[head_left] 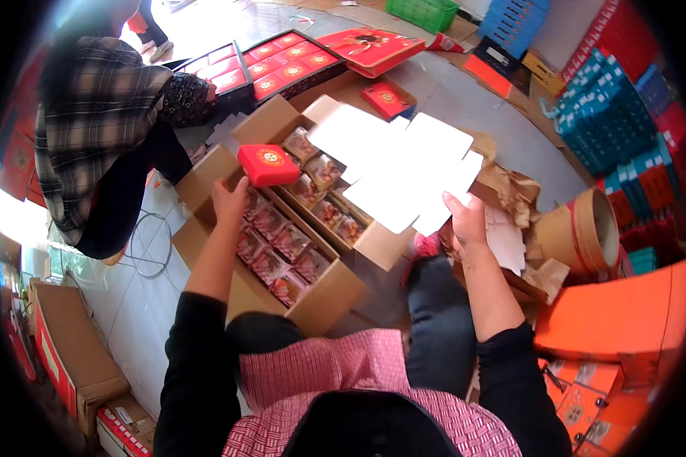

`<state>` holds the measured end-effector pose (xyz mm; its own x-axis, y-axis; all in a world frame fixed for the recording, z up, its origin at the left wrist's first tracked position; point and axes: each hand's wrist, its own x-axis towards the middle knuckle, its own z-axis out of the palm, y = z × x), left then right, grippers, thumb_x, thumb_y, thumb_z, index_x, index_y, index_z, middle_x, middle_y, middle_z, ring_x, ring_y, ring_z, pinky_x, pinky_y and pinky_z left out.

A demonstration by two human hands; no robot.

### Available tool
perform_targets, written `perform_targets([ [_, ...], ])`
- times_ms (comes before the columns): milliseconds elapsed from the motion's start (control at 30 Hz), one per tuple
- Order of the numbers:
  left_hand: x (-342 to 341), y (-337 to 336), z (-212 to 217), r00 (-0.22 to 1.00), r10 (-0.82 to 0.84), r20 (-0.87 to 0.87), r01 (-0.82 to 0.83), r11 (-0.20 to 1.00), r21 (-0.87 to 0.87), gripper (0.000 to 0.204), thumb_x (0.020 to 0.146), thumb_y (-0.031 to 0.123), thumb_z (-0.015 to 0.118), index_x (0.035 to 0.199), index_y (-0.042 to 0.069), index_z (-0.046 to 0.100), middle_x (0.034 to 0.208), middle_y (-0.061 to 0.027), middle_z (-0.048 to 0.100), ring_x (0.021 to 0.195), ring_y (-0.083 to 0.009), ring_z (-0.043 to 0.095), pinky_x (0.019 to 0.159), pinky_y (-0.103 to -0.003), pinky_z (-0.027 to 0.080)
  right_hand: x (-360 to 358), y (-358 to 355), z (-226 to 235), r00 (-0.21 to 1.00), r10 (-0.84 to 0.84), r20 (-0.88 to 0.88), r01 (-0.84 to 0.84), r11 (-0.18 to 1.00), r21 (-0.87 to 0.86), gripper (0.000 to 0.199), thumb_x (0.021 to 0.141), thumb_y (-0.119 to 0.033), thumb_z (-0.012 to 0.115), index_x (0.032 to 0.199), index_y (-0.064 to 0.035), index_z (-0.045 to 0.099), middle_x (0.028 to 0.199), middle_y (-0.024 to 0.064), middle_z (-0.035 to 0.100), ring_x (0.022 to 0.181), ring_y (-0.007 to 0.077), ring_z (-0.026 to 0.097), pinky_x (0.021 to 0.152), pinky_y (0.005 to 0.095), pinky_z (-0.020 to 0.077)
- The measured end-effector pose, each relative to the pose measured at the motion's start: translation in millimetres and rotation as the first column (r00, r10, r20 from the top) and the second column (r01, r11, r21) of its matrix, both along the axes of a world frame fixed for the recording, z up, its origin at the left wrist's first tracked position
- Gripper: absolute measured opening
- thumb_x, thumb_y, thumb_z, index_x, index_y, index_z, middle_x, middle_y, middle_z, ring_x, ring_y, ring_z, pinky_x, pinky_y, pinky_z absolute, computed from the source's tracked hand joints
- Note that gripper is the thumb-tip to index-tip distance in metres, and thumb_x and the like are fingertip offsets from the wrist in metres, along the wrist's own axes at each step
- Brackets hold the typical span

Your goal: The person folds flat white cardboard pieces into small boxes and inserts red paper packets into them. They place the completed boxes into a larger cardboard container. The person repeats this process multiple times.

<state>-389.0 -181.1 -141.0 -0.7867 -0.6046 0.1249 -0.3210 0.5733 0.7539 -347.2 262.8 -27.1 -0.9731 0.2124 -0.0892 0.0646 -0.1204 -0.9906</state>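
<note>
My left hand (230, 201) grips a small red box (268, 166) by its near left corner, over the open cardboard cartons. In my right hand (467, 222) is the edge of a white card (434, 215), the thumb on top and the other fingers mostly hidden. More white cards (356, 141) lie overlapping toward the left, so bright that their borders blur together. Below my left hand, the near carton (324, 298) holds rows of pink-wrapped packets (288, 242). Just beyond it, a second carton (385, 245) contains clear-wrapped brownish pieces (324, 169), partly covered by the cards.
A person in a plaid shirt (103, 122) bends over black trays (312, 66) of red boxes at far left. A large red box lid (370, 47) lies behind. On the right stand a brown cardboard drum (579, 232), crumpled paper (511, 179), orange boxes (610, 312) and teal stacks (602, 114).
</note>
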Motion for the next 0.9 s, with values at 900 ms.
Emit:
perform_targets([
  [900,361.6,212.9,132.1,0.696,-0.498,-0.517,0.717,0.449,0.533,0.021,0.084,-0.008,0.061,0.104,-0.001,0.064,0.099,-0.005,0.067,0.092,-0.0141,0.062,0.086,-0.028,0.05,342.1,81.9,66.2,0.817,0.468,-0.337,-0.461,0.881,0.105,0.077,0.074,0.007,0.068,0.142,-0.0063,0.032,0.139,0.0097,0.044,0.078,0.0111,0.061,0.064,0.0237,0.0527],
])
